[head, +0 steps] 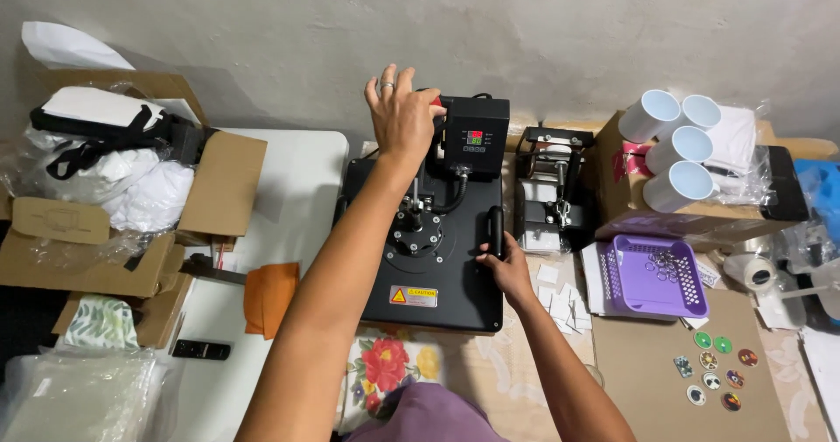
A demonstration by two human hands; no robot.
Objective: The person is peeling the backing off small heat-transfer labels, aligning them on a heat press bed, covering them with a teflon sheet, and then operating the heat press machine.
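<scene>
Squarely between both arms sat the black heat press [429,267]; the left hand [401,114] gripped its red-tipped lever [435,101], the right hand [507,267] clasped its black handle [496,229].

heat press [429,267] | black, flat, closed on the table | control box [473,136] at rear, red-green display lit | black handle [496,230] on right edge, upright

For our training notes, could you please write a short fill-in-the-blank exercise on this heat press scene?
1. The left hand rests on the control box of the black ____.
2. The right hand grips the press's black ____.
3. The tray holding metal rings is coloured ____.
4. Stacked on the cardboard box are four white ____.

Missing words: heat press; handle; purple; mugs
</scene>
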